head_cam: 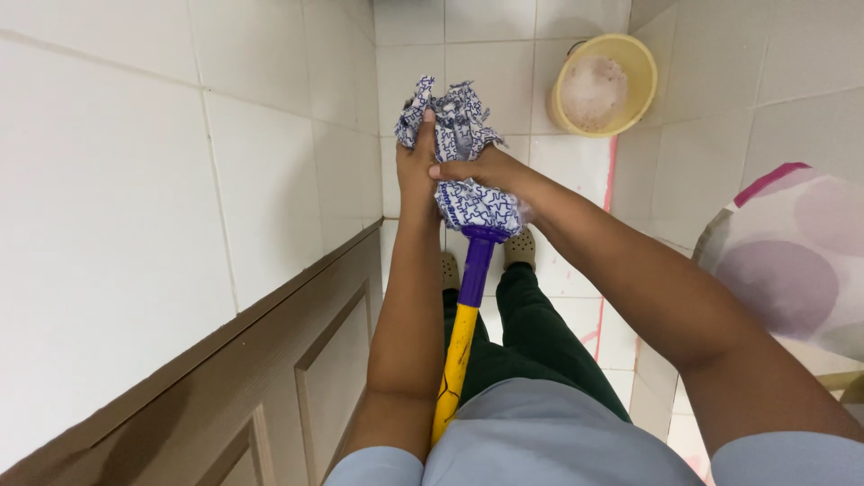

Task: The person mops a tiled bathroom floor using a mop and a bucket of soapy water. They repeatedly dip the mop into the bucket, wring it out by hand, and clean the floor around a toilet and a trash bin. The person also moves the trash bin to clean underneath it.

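Our two hands squeeze one blue-and-white mop head [461, 171]: left hand [416, 157] and right hand [477, 168] both clamped on it. One purple-and-yellow handle [461, 337] points at us. One yellow bucket [601, 84] sits on the floor [504, 54].

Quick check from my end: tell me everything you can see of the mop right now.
The mop is held head-up, close to the person's body. Its head is a bunch of white cloth strips with blue print, squeezed together. Below it sits a purple plastic collar, then a yellow handle running down between the forearms to the waist. The left hand clasps the cloth from the left, thumb up; the right hand wraps across it from the right. Whether the cloth is wet cannot be told.
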